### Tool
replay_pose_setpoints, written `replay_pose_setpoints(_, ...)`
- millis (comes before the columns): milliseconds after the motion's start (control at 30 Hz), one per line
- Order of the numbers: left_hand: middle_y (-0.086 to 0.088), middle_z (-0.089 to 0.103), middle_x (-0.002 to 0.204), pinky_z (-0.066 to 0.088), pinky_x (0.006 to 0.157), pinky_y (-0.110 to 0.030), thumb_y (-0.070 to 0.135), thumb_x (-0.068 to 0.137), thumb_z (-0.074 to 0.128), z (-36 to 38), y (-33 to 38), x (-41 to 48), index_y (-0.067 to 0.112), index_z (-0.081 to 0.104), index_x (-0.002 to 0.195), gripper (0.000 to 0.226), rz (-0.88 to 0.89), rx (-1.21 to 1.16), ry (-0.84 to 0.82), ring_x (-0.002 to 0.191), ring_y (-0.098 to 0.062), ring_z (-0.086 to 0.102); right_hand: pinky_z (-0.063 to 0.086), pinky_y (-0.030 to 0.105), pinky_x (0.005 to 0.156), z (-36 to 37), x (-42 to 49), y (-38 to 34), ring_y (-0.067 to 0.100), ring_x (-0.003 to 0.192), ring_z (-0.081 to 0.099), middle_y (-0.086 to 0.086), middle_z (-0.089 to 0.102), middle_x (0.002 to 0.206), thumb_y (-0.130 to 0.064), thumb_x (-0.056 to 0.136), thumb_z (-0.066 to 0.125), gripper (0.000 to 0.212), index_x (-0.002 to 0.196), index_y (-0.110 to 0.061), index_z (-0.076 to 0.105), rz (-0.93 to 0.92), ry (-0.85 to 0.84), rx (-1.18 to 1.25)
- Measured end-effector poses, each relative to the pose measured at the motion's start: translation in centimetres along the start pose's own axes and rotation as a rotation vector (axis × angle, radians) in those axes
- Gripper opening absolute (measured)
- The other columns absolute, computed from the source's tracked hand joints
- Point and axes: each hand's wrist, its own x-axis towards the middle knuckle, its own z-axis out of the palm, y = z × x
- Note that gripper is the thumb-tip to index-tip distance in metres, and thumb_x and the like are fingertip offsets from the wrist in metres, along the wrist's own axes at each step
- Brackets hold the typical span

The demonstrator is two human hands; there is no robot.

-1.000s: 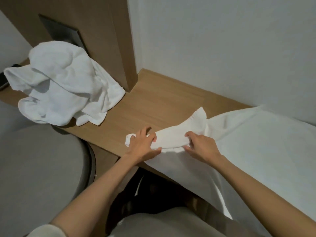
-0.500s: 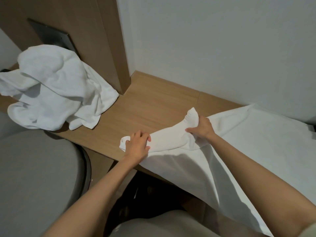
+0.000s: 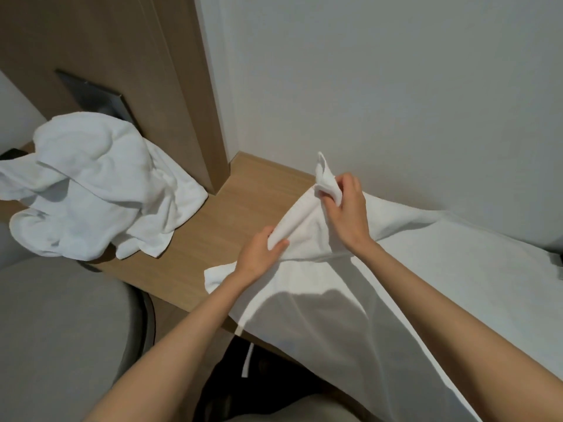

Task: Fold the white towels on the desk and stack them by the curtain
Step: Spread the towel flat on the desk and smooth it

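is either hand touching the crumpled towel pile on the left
No, the left hand and right hand both grip the spread towel, well apart from the crumpled pile.

A plain white spread-out towel [image 3: 457, 284] is being seen at 4 o'clock. A plain white bunched-up towel [image 3: 97, 193] is being seen at 9 o'clock. The desk [image 3: 237, 214] is being shown in light brown with thin wood lines. A grey chair [image 3: 61, 330] is being seen at 7 o'clock.

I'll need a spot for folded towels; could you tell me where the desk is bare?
The desk is bare between the crumpled towels and the spread towel, back to the wooden panel and wall. Both ends are covered.
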Motion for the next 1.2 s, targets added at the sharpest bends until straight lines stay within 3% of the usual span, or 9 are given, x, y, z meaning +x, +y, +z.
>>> replay_pose_setpoints(100,-0.006,0.060,0.099,0.043,0.073,-0.036,0.030,0.093,0.058,-2.4,-0.7,1.3,0.006,0.057,0.106,0.027,-0.024,-0.083,0.088,0.092,-0.026,0.058,0.036,0.011,0.073,1.8,2.8,-0.8,0.009,0.088,0.046,0.002,0.050,0.103,-0.010,0.093,0.052,0.012,0.104,-0.012,0.050,0.025,-0.022,0.124)
replay_pose_setpoints(233,-0.009,0.060,0.114,0.039,0.077,-0.029,0.024,0.093,0.057,-3.9,-3.2,2.5,0.007,0.053,0.120,0.031,-0.234,-0.066,0.218,0.102,-0.025,0.057,0.039,0.027,0.101,4.1,5.4,1.0,0.023,0.118,0.052,0.013,0.049,0.132,-0.004,0.097,0.044,0.034,0.130,-0.005,0.051,0.143,-0.344,0.083)
replay_pose_setpoints(300,-0.012,0.060,0.117,0.041,0.084,-0.031,0.022,0.092,0.056,-4.0,-4.6,3.1,0.006,0.051,0.122,0.034,-0.338,-0.020,0.245,0.108,-0.030,0.056,0.030,0.028,0.108,4.8,5.8,3.0,0.025,0.130,0.043,0.013,0.047,0.138,-0.006,0.096,0.046,0.036,0.132,-0.007,0.051,0.136,-0.451,-0.055)
replay_pose_setpoints(367,-0.015,0.059,0.114,0.042,0.086,-0.033,0.021,0.092,0.056,-3.9,-5.3,3.6,0.005,0.049,0.121,0.034,-0.405,0.013,0.249,0.108,-0.032,0.056,0.022,0.041,0.114,5.0,5.8,5.3,0.025,0.140,0.029,0.009,0.038,0.147,-0.016,0.098,0.047,0.041,0.138,-0.015,0.046,0.175,-0.538,-0.245)
replay_pose_setpoints(500,-0.018,0.053,0.117,0.044,0.092,-0.044,0.027,0.092,0.053,-3.6,-5.4,4.7,0.003,0.044,0.119,0.037,-0.488,0.172,0.214,0.108,-0.036,0.052,0.007,0.064,0.111,4.6,5.0,8.7,0.039,0.145,-0.002,-0.002,0.000,0.160,-0.045,0.099,0.033,0.053,0.149,-0.040,0.015,0.444,-0.795,-0.565)
replay_pose_setpoints(633,-0.017,0.056,0.117,0.046,0.090,-0.040,0.039,0.091,0.050,-2.9,-4.0,7.1,0.001,0.049,0.118,0.046,-0.512,0.198,0.194,0.107,-0.035,0.054,0.003,0.072,0.107,5.9,5.5,9.6,0.036,0.145,-0.011,-0.007,-0.012,0.160,-0.047,0.100,0.025,0.053,0.149,-0.046,0.004,0.547,-0.785,-0.608)
replay_pose_setpoints(800,-0.015,0.055,0.127,0.043,0.097,-0.040,0.040,0.093,0.051,-1.8,-2.7,12.0,0.004,0.046,0.130,0.052,-0.421,0.147,0.151,0.116,-0.034,0.052,0.005,0.074,0.102,7.0,7.0,11.0,0.033,0.146,-0.009,-0.010,-0.012,0.159,-0.044,0.097,0.032,0.058,0.148,-0.048,0.004,0.436,-0.798,-0.705)
replay_pose_setpoints(900,-0.015,0.057,0.126,0.044,0.097,-0.042,0.034,0.092,0.055,-1.2,-2.1,15.5,0.003,0.050,0.127,0.047,-0.400,0.058,0.139,0.115,-0.034,0.054,0.002,0.074,0.104,7.5,7.6,11.6,0.037,0.145,-0.006,-0.010,-0.011,0.160,-0.046,0.094,0.037,0.064,0.148,-0.047,0.003,0.391,-0.788,-0.748)
replay_pose_setpoints(1200,-0.020,0.056,0.119,0.040,0.095,-0.043,0.020,0.097,0.049,0.0,-2.4,18.8,-0.002,0.048,0.119,0.030,-0.408,0.021,0.355,0.111,-0.037,0.052,-0.005,0.077,0.098,8.8,8.5,11.5,0.041,0.144,-0.010,-0.011,-0.012,0.159,-0.048,0.092,0.042,0.068,0.147,-0.049,0.002,0.310,-0.786,-0.748)
